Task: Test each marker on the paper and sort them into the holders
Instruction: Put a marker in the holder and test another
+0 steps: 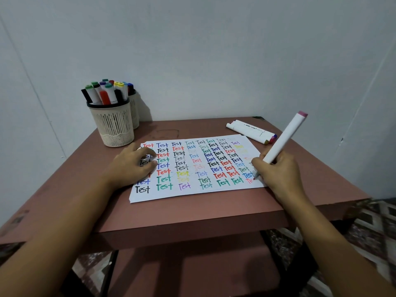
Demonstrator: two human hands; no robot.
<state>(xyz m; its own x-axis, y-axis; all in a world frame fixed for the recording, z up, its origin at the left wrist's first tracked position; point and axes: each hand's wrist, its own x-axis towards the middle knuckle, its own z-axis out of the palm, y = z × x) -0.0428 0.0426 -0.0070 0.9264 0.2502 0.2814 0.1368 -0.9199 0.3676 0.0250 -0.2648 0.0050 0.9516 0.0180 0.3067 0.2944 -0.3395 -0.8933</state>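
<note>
— Which step is this, seen from the head view?
— Testing, I'd say. The right hand (pixel 278 171) grips a white marker (pixel 285 137) with a pink end cap. Its fingers are wrapped round the low end of the barrel, and the tip is down on the paper (pixel 188 196) at its near right corner. A reddish "Te" shows just beside the tip, so the word looks half written.
— And the other hand?
— The left hand (pixel 130 166) rests on the paper's left edge, fingers loosely bent and holding nothing. It pins the sheet to the tabletop (pixel 192 213).
— Where does the marker go afterwards?
— Far left, by the wall. There's a front holder (pixel 113 125) crammed with sorted markers (pixel 105 93), and a rear holder (pixel 135 110) close behind it, mostly hidden. I can't tell which one takes the good pens.
— So the next move?
— My guess is finish the word, judge the ink and cap the tip, though I can't see that cap. Then it's a reach well across the sheet to a holder. The front one is crowded, so it calls for a careful drop. The loose markers (pixel 250 131) at the far right, beside the paper, look to be waiting.
</note>
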